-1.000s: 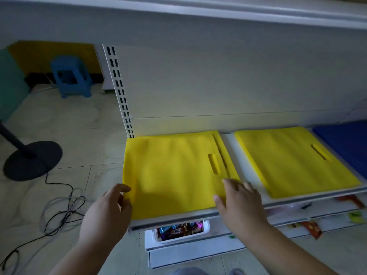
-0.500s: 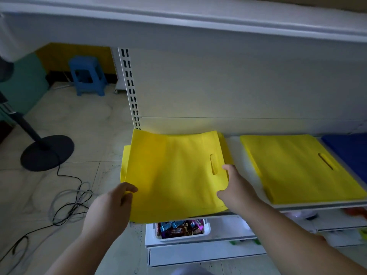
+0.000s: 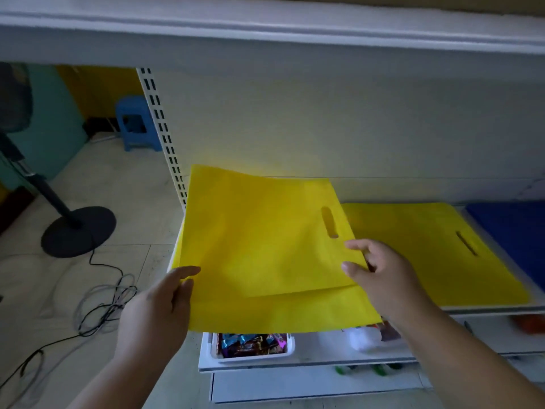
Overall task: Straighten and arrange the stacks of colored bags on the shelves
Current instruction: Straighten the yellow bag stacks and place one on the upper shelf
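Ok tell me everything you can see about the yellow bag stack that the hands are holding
The left yellow bag stack is flat, matte, fabric-like sheets with a slot handle cut near its right edge. It is tilted up off the white shelf, its front edge overhanging, the layers slightly offset. The left hand grips its left edge; the right hand pinches its right edge below the slot.

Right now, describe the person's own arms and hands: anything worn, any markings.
Both arms are bare from the frame's bottom edge to the wrists; no sleeve shows. The left hand and right hand wear no gloves, and no ring, watch or bracelet is visible. The fingers are bare too, nails short and unpainted as far as the dim, slightly blurred view shows. No marks or tattoos are visible.
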Demonstrator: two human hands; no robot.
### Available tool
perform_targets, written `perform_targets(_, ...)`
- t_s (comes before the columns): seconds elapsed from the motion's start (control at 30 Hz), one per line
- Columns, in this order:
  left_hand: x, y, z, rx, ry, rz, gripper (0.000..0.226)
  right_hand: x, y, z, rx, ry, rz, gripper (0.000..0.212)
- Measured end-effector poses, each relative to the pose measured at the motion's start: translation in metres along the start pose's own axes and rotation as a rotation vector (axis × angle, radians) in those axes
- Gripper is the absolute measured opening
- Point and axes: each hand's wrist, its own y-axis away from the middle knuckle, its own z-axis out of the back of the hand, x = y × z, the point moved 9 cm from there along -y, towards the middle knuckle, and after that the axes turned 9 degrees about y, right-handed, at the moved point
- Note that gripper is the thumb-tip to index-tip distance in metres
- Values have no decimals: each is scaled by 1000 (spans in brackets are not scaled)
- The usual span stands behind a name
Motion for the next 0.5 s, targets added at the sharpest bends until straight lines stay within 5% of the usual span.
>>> perform_targets(0.27, -137, 12, -120, 16, 144, -76, 27, -83, -10, 168, -181, 118, 104, 29)
perform_targets(0.5, -222, 20, -195, -5, 137, -129, 27, -165, -41, 245, -102, 152, 61, 31)
